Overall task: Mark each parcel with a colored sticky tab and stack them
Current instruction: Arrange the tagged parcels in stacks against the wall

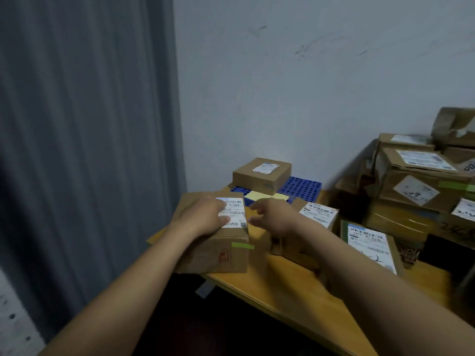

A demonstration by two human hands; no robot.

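Observation:
A cardboard parcel (218,253) with a white shipping label and a green sticky tab (242,245) on its front edge sits at the table's left corner. My left hand (205,217) rests on top of it, fingers over the label. My right hand (272,217) hovers just right of that parcel with fingers loosely spread and holds nothing. Yellow sticky notes (266,196) lie beyond the hands. A small labelled parcel (262,174) stands on a blue perforated tray (303,186). Two more labelled parcels, one (318,214) close by and the other (370,242) beyond, lie right of my right hand.
A pile of larger labelled boxes (421,181) fills the right side, one with a green tab (455,185). The wooden table (295,294) has its front edge running diagonally. A grey curtain (84,137) hangs at left, a pale wall behind.

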